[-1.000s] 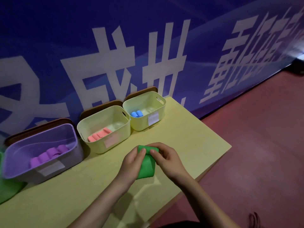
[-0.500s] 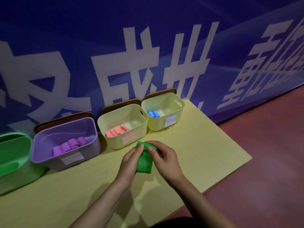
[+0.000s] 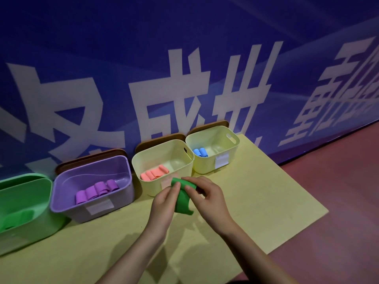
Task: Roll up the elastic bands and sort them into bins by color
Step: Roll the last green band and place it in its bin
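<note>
Blue wall lettering backs a pale yellow surface (image 3: pixel 256 201), seen from the head camera, with four bins in a row along its far edge. From left to right stand a green bin (image 3: pixel 30 212), a purple bin (image 3: pixel 67 203) holding purple rolls, a cream bin (image 3: pixel 180 173) with pink rolls and another cream bin (image 3: pixel 231 158) with blue rolls. Just in front of the pink one, both hands hold a green band (image 3: pixel 182 198) above the surface. The left hand (image 3: pixel 164 206) pinches its upper left edge, the right hand (image 3: pixel 207 198) curls its fingers (image 3: pixel 189 187) over the rolled top. The band's loose tail hangs down toward the person, so rolling likely goes on downward. Its bin lies well to the left, nearer the left hand.
</note>
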### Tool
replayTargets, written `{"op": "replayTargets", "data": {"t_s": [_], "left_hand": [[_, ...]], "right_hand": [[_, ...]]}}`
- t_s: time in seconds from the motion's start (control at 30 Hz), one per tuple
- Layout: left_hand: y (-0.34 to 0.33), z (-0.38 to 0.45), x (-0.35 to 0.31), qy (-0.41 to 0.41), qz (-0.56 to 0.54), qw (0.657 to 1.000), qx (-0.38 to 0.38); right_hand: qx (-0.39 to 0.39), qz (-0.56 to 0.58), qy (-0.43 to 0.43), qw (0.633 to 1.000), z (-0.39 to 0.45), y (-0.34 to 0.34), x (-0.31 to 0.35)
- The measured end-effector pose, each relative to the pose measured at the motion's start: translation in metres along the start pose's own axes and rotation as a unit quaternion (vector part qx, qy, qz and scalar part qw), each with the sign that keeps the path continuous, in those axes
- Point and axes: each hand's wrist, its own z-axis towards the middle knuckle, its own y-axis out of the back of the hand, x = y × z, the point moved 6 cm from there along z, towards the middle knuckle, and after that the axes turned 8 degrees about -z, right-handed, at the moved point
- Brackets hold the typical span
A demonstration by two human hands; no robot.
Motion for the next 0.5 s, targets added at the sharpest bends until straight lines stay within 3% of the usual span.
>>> {"op": "replayTargets", "data": {"t_s": [0.17, 0.3, 0.5], "left_hand": [[-0.008, -0.002, 0.002, 0.001, 0.003, 1.000, 0.009], [-0.013, -0.003, 0.008, 0.023, 0.017, 1.000, 0.010], [-0.019, -0.014, 0.017, 0.091, -0.025, 0.995, -0.007]], "right_hand": [[-0.018, -0.002, 0.013, 1.000, -0.003, 0.011, -0.004], [-0.038, -0.074, 0.061, 0.995, -0.011, 0.019, -0.006], [-0.017, -0.100, 0.081, 0.991, -0.013, 0.024, -0.009]]}}
